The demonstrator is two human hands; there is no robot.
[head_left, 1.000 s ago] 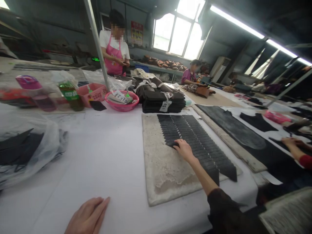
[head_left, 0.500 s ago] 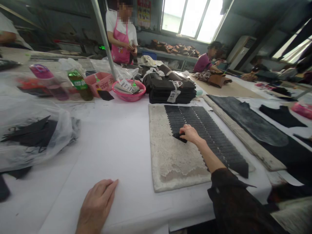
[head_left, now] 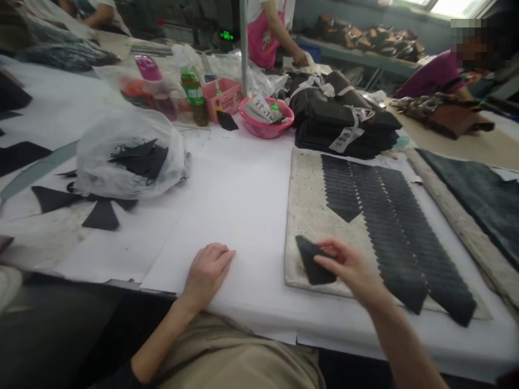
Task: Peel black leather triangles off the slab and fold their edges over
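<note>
Hands at the near edge of a white table (head_left: 243, 216)
Right hand (head_left: 352, 270) pinches a dark pointed piece (head_left: 312, 260) between thumb and fingers, above the near left corner of the grey board (head_left: 304, 216); left hand (head_left: 206, 273) lies flat, fingers loosely together, on the cloth. Rows of dark pieces (head_left: 389, 216) cover the board's right side; a clear bag (head_left: 130, 154) sits far left
</note>
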